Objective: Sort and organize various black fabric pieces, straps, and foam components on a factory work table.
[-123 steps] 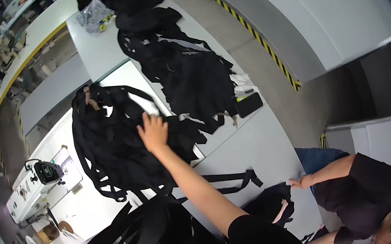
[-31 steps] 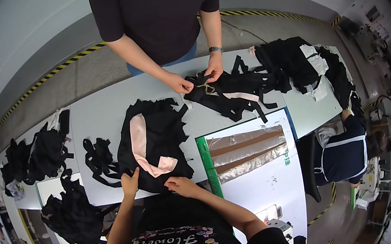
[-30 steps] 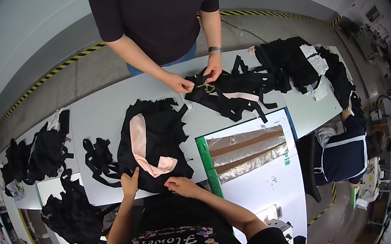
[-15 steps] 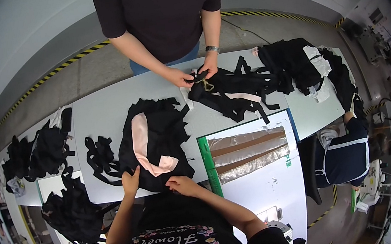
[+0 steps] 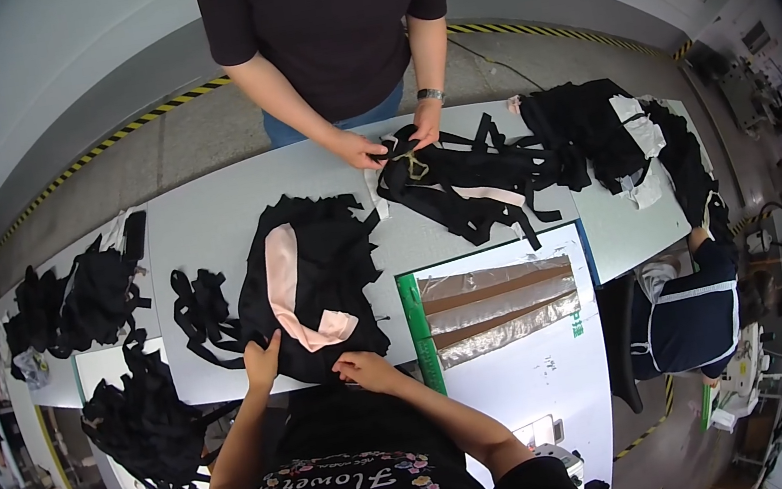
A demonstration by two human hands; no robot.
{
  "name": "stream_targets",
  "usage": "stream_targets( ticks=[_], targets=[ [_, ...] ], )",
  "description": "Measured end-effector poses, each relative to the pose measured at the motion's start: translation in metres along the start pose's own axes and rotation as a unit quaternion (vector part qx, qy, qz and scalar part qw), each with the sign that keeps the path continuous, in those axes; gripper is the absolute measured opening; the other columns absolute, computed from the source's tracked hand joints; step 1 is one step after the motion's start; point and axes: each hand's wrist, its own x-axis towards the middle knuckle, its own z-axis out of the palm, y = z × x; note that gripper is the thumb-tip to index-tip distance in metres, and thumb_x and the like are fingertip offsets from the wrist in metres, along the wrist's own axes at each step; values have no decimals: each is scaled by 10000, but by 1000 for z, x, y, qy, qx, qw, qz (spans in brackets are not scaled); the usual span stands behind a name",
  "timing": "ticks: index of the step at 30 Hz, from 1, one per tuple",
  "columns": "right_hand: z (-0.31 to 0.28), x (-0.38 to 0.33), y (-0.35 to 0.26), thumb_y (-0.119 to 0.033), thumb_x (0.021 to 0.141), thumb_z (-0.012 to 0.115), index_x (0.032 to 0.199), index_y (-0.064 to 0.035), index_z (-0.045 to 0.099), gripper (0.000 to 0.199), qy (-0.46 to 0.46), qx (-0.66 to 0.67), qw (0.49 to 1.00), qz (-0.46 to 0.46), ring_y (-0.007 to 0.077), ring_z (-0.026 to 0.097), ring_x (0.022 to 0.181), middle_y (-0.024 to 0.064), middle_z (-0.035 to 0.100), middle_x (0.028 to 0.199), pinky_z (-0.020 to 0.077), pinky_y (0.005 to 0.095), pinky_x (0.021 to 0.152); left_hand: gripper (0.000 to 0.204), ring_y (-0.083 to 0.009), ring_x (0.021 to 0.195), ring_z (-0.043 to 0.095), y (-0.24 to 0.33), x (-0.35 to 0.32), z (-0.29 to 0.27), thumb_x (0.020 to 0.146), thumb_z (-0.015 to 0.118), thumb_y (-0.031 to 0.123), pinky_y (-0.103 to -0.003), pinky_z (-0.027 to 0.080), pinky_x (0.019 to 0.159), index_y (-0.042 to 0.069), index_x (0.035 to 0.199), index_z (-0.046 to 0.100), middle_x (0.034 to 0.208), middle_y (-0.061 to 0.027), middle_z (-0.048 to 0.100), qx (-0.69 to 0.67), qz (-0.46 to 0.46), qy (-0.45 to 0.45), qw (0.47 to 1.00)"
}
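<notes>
While the black cloth (image 5: 337, 253) lies by the table's (image 5: 197, 228) near edge, pink strip (image 5: 284, 271) atop, your left hand (image 5: 263, 362) and right hand (image 5: 365, 371) touch it, seemingly for steadying, either grip's pinch impossible to tell.

head: left fisheye | faces down over worktable (image 5: 197, 228) | fairly near | rim seemingly blurred
</notes>
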Motion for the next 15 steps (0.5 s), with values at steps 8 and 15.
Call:
stream_targets(
  ticks=[8,15],
  targets=[
    [1,1,4,-222,926,502,996,-14,635,257,-7,16,1000,3,189,667,772,98,678,834,515,286,715,587,-324,636,625,-7,0,3,773,730,415,-418,459,587,-133,679,538,663,-283,593,-11,14,15,1000],
    [-1,1,4,-205,928,503,988,-14,636,241,-13,32,999,15,178,663,773,95,677,833,511,281,716,589,-348,657,630,-2,-1,2,776,728,417,-419,461,603,-134,693,540,685,-296,595,-28,8,4,1000]
  ],
)
